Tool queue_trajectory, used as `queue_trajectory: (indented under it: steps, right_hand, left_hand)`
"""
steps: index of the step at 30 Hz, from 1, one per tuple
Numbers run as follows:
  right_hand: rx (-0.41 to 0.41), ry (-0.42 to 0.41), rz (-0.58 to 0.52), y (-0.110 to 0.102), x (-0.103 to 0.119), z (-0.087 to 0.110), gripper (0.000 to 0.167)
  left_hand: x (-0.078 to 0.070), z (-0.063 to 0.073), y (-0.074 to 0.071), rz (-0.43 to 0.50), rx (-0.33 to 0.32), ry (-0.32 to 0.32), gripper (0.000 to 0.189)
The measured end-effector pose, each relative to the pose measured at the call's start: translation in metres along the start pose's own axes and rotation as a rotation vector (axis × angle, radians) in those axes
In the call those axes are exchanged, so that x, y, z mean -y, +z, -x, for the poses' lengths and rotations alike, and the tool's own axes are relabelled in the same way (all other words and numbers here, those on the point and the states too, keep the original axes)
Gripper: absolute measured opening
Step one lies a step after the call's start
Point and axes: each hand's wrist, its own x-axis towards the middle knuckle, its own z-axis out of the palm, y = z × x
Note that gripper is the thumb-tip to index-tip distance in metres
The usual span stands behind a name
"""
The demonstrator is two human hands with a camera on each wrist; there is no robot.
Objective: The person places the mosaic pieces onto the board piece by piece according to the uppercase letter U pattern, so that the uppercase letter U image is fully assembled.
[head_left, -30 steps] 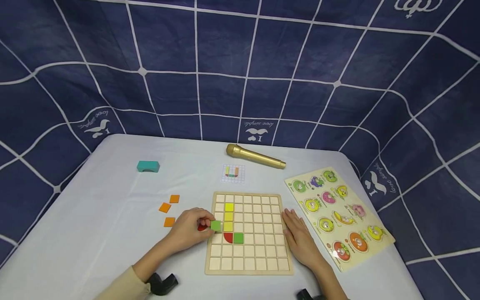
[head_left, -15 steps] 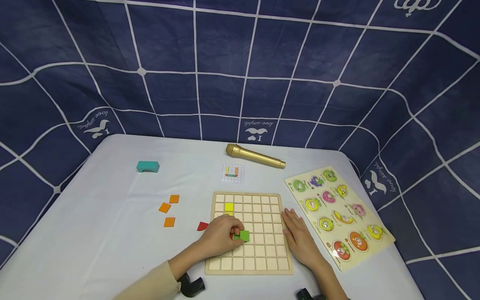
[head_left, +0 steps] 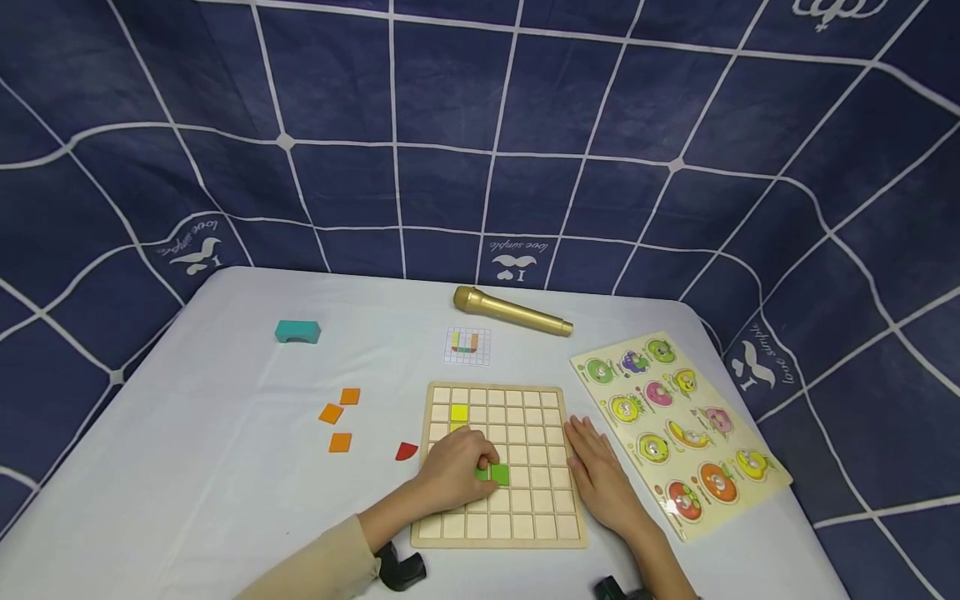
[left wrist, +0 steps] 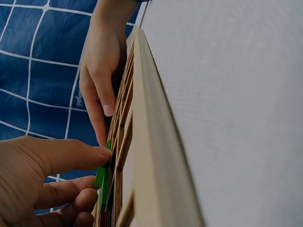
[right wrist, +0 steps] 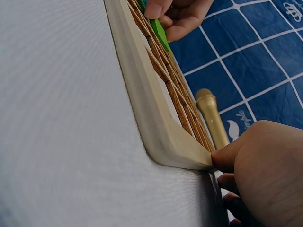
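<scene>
My left hand (head_left: 454, 468) is over the wooden grid board (head_left: 534, 527), pinching a green square tile (head_left: 500, 475) between thumb and fingers. This tile sits right beside another green tile (head_left: 482, 474), partly covered by the fingers. A yellow tile (head_left: 459, 412) shows higher up in the same column where the hand hides the rest. In the left wrist view the thumb lies on the upper edge of the green tile (left wrist: 100, 176), close against the board's grid. My right hand (head_left: 600, 473) rests along the board's right edge with its fingers extended.
Several orange square tiles (head_left: 340, 442) and a red quarter-round tile (head_left: 406, 451) lie left of the board. Behind it are a small pattern card (head_left: 468, 347) and a gold microphone (head_left: 512, 312). A teal block (head_left: 297, 332) stands far left; a fruit puzzle board (head_left: 678, 433) lies right.
My left hand has carried the green tile from the board's left edge rightward to beside the other green tile. The red quarter-round tile is uncovered. The right hand has stayed still.
</scene>
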Motion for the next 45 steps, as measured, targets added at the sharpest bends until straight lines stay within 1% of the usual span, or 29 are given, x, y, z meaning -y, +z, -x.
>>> queue_trajectory:
  steps: [5, 8, 10, 12, 17, 19, 21, 25, 30, 33, 37, 41, 45]
  right_hand:
    - [0.002, 0.004, -0.001, 0.000, 0.000, -0.001, 0.049]
    - [0.007, 0.011, -0.002, 0.000, 0.000, -0.001, 0.049]
    - [0.008, 0.013, -0.003, 0.000, 0.000, -0.001, 0.049]
    - [0.010, 0.013, -0.004, 0.000, 0.000, -0.001, 0.049]
    - [0.010, 0.016, -0.004, -0.001, -0.001, 0.000, 0.049]
    - [0.006, 0.016, -0.002, -0.001, -0.002, 0.000, 0.049]
    - [0.003, 0.017, -0.002, -0.001, -0.002, 0.001, 0.049]
    - [0.001, 0.015, -0.002, -0.001, -0.002, 0.001, 0.049]
    - [0.006, 0.016, -0.002, 0.000, 0.000, 0.000, 0.049]
    - [0.007, 0.018, -0.005, 0.000, 0.001, 0.001, 0.049]
    - [0.003, 0.014, -0.004, 0.000, 0.001, 0.000, 0.049]
    - [-0.001, 0.010, -0.001, -0.001, 0.002, 0.000, 0.049]
    - [0.002, 0.010, -0.001, -0.001, 0.002, 0.000, 0.049]
  left_hand:
    - [0.000, 0.002, -0.006, -0.023, 0.002, 0.005, 0.025]
    - [0.003, 0.006, -0.015, -0.017, 0.001, 0.012, 0.031]
    - [0.007, 0.011, -0.023, -0.004, -0.010, 0.005, 0.035]
    - [0.014, 0.016, -0.032, 0.021, -0.036, -0.016, 0.039]
    - [0.034, 0.033, -0.057, 0.103, -0.111, -0.117, 0.049]
    - [0.043, 0.041, -0.065, 0.118, -0.133, -0.156, 0.052]
    - [0.052, 0.047, -0.069, 0.119, -0.153, -0.177, 0.053]
    - [0.071, 0.055, -0.070, 0.105, -0.177, -0.183, 0.053]
    - [0.085, 0.061, -0.063, 0.120, -0.157, -0.175, 0.052]
    - [0.089, 0.063, -0.060, 0.137, -0.144, -0.175, 0.050]
    - [0.090, 0.064, -0.057, 0.135, -0.142, -0.183, 0.048]
    - [0.089, 0.064, -0.055, 0.120, -0.140, -0.189, 0.045]
    - [0.088, 0.064, -0.054, 0.085, -0.134, -0.197, 0.041]
